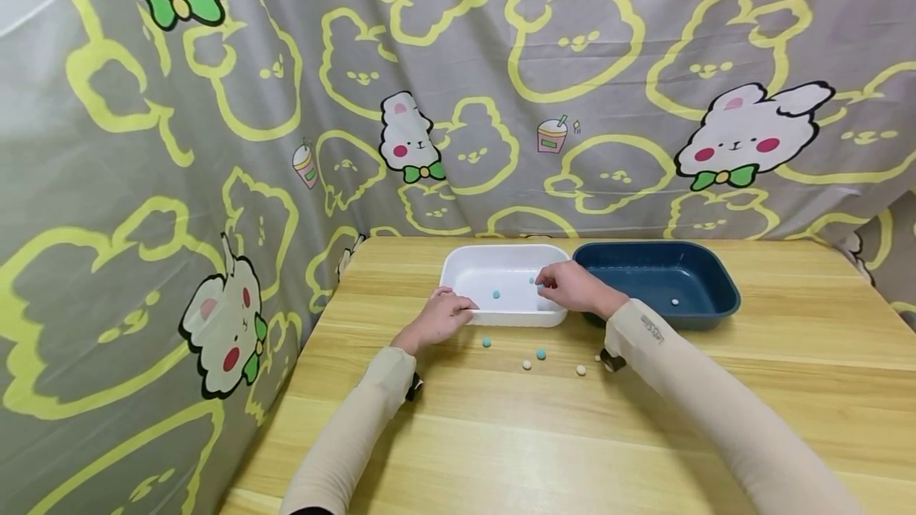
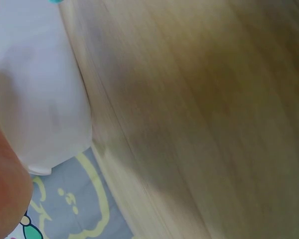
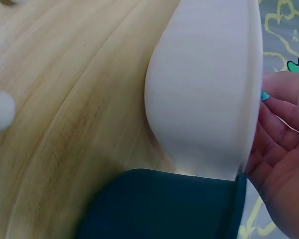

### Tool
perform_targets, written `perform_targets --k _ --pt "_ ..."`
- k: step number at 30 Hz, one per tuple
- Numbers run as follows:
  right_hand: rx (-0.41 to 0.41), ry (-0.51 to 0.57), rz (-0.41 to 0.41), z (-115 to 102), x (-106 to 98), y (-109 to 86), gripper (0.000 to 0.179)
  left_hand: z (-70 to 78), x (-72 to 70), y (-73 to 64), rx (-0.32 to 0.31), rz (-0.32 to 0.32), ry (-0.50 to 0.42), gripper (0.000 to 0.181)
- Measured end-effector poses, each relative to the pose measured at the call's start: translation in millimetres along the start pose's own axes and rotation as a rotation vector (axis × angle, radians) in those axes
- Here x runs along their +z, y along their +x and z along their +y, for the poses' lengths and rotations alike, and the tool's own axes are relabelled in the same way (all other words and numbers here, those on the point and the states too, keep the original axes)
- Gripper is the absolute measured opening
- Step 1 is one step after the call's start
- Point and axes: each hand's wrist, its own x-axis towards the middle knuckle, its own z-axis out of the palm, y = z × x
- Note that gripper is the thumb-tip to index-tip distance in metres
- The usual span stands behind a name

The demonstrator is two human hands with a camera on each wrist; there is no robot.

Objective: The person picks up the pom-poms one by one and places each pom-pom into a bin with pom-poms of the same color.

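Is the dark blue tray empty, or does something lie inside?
The dark blue tray is not empty: the head view shows a white ball on its floor. The right sleeve hides part of it.

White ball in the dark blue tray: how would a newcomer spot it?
Find the wooden table, then the dark blue tray at its far side, right of the white tray. The white ball lies on its floor, the only ball seen inside; other white balls lie on the table.
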Motion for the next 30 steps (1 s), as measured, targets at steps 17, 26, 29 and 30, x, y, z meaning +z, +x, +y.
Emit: perform_targets --k 17,26,29,30 --pt "0.038 -0.032 0.007 2.3 2.7 11.9 0.022 2.3 -0.7 -1.1 -0.012 -0.002 -0.003 0.022" --pt "-0.039 -0.038 0.033 -11.6 -2.0 -7.8 0.023 2.9 0.3 -1.2 0.004 0.008 -0.007 0.02" --pt "-0.065 -0.027 0.037 -17.2 -4.5 -19.6 0.023 3.0 -0.2 -1.4 0.005 0.014 -0.01 0.018" --pt "-0.067 -0.02 0.034 -18.6 -5.2 -23.8 0.024 3.1 -0.4 -1.8 0.009 0.017 -0.012 0.018"
